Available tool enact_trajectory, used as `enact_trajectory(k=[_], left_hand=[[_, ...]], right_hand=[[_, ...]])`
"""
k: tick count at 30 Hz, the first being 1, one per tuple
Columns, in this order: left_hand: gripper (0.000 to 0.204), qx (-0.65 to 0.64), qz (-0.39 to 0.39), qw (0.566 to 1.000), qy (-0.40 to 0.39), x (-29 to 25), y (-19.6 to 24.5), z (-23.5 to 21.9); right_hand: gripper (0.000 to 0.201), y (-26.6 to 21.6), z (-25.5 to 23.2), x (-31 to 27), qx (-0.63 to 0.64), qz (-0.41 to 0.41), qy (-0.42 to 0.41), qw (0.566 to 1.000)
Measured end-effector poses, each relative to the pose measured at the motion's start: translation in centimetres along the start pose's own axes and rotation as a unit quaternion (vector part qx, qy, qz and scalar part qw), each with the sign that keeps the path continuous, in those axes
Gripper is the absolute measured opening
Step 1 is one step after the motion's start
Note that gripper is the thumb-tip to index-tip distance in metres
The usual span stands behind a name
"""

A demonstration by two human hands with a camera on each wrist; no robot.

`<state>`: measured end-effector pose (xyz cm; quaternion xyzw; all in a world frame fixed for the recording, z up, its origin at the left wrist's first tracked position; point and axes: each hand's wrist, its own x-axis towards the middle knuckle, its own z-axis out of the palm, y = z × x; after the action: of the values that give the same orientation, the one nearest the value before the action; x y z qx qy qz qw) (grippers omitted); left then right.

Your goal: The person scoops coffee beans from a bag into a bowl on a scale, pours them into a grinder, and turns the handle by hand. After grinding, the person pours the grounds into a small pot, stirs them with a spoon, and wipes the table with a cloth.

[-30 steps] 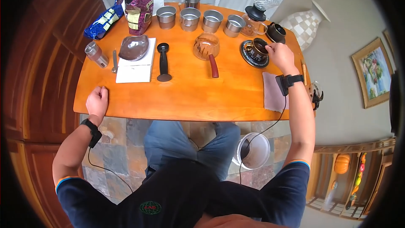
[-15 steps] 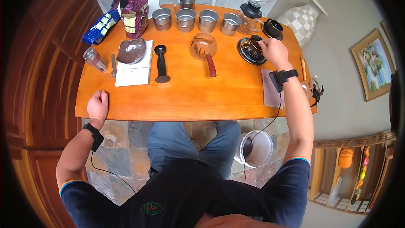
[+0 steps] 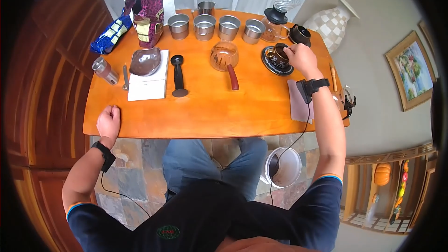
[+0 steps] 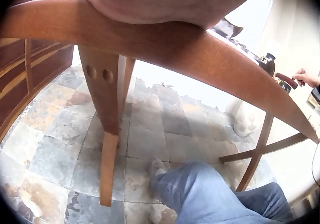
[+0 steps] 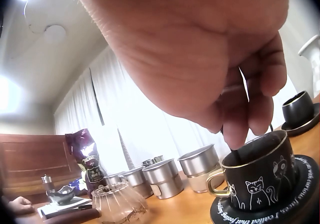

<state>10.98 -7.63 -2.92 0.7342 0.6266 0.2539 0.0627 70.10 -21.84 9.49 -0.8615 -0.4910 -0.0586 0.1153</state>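
Note:
My right hand (image 3: 302, 59) is above a black cup (image 5: 257, 176) with white cat drawings, a gold rim and a gold handle. The cup stands upright on a black saucer (image 5: 303, 186) with white lettering. Between thumb and fingertips I pinch a thin dark stick-like handle (image 5: 235, 155) that dips into the cup; its lower end is hidden inside. At the near left of the wooden table (image 3: 196, 116), my left hand (image 3: 109, 122) rests near the edge, fingers loosely curled, holding nothing.
A glass pot (image 3: 224, 56) with a red handle stands mid-table, several metal cups (image 3: 229, 26) behind it. Left are a black tamper (image 3: 178, 75), a dish (image 3: 145, 61) on a white scale (image 3: 147, 89) and coffee bags (image 3: 148, 14). A dripper (image 3: 276, 16) stands back right, a cloth (image 3: 298, 102) nearer.
The head view has shifted slightly. My right hand stays over the cup, with the pinch held and only small movement; my left hand remains resting on the table.

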Motion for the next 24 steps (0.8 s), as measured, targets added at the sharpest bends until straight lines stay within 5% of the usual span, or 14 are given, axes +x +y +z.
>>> enact_trajectory(k=[10, 19, 24], left_hand=[[0.037, -0.017, -0.012, 1.0, -0.007, 0.1, -0.2, 0.1], [0.037, -0.017, -0.002, 1.0, -0.013, 0.0, 0.0, 0.0], [0.038, -0.016, -0.003, 1.0, 0.005, -0.1, -0.1, 0.1]], right_hand=[[0.027, 1.5, 0.6, 0.2, -0.089, 0.005, 0.034, 0.995], [0.028, 0.5, -0.3, 0.2, 0.012, 0.011, -0.027, 1.0], [0.027, 1.0, 0.8, 1.2, -0.038, 0.018, 0.008, 0.999]])
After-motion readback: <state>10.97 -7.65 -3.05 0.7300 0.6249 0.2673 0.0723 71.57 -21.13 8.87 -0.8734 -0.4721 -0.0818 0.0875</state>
